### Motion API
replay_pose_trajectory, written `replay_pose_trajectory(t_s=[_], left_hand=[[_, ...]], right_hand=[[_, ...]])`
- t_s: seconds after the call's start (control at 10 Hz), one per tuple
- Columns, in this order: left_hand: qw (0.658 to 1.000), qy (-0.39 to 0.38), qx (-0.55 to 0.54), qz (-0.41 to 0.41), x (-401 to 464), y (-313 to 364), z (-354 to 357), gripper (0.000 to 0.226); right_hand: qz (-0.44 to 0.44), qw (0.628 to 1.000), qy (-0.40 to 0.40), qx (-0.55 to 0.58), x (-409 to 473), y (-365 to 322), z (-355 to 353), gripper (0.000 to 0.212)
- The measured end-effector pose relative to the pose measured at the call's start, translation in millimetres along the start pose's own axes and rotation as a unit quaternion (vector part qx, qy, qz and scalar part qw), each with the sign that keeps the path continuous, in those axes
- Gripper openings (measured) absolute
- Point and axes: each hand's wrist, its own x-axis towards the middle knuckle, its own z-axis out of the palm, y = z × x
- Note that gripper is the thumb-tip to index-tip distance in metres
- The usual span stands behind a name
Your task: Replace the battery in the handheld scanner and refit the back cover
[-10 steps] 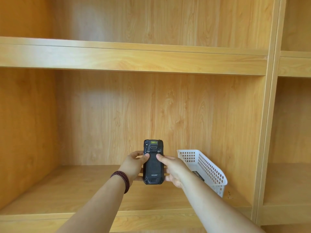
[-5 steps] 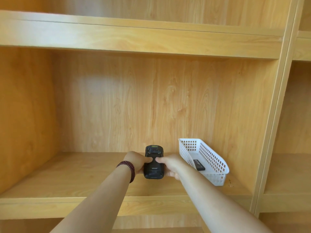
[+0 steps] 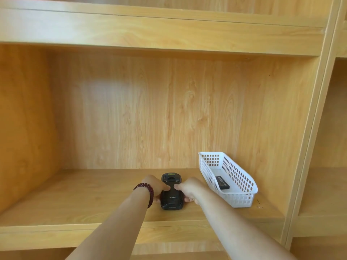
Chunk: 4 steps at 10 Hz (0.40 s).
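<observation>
Scanner (image 3: 171, 192) lies back side up on the wooden shelf (image 3: 78, 196), held between the two hands, its long axis running away from the person. It is black, with a small logo printed low on its back cover (image 3: 171, 196) and a greenish window at its far end. The cover sits in place on the body.

The left hand (image 3: 156, 186) wraps the scanner's left edge, its thumb pressed down on the upper part of the back. A string of dark red beads (image 3: 145, 192) circles that wrist. The right hand (image 3: 188, 190) grips the right edge in the same way, thumb on the back and nearly meeting the left thumb at the middle, with its fingers curled under the side of the scanner. Both hands are closed on the scanner.

Just to the right of the right hand stands a white plastic basket (image 3: 242, 198) with latticed walls, resting on the same shelf and angled away toward the back panel. Inside it, on the floor of the basket, lies a flat black battery (image 3: 222, 182), apart from both hands.

Another shelf board (image 3: 150, 32) runs above the hands, and a vertical divider (image 3: 308, 128) stands beyond the basket on the right.
</observation>
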Motion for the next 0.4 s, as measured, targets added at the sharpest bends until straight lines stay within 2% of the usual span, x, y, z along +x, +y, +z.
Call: replay_pose_trajectory(t_s=[0.3, 0.4], left_hand=[[0.999, 0.01, 0.032, 0.002, 8.1, -2.4, 5.1, 0.022], [0.999, 0.015, 0.038, 0.001, 10.7, -3.2, 7.4, 0.021]], right_hand=[[0.009, 0.998, 0.003, -0.07, 6.1, -2.5, 0.5, 0.041], [0.013, 0.992, 0.011, -0.124, -2.3, -6.7, -1.3, 0.038]])
